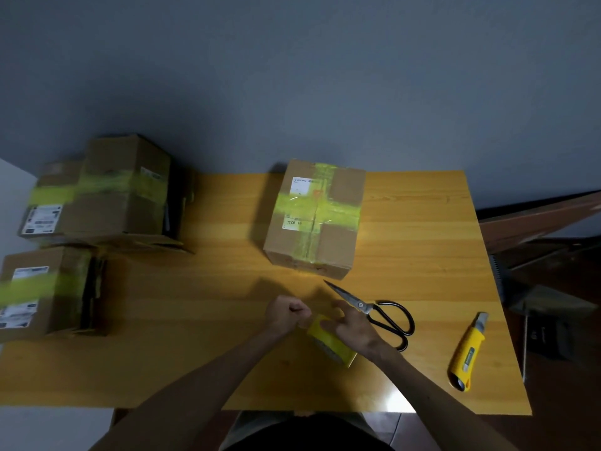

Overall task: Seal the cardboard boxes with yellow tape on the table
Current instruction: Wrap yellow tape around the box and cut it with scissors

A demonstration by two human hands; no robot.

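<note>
A cardboard box (313, 218) stands in the middle of the wooden table (422, 255), with a cross of yellow tape over its top. Just in front of it, my right hand (349, 327) holds a roll of yellow tape (330, 341) above the table. My left hand (286, 315) is curled into a fist right beside the roll and seems to pinch the tape's end at the roll's left edge. Two more taped boxes sit at the left: one at the back (100, 193), one nearer (42, 291).
Black-handled scissors (380, 312) lie just right of my right hand, blades pointing towards the middle box. A yellow utility knife (468, 351) lies near the table's right edge. Dark furniture stands beyond that edge. A grey wall runs behind the table.
</note>
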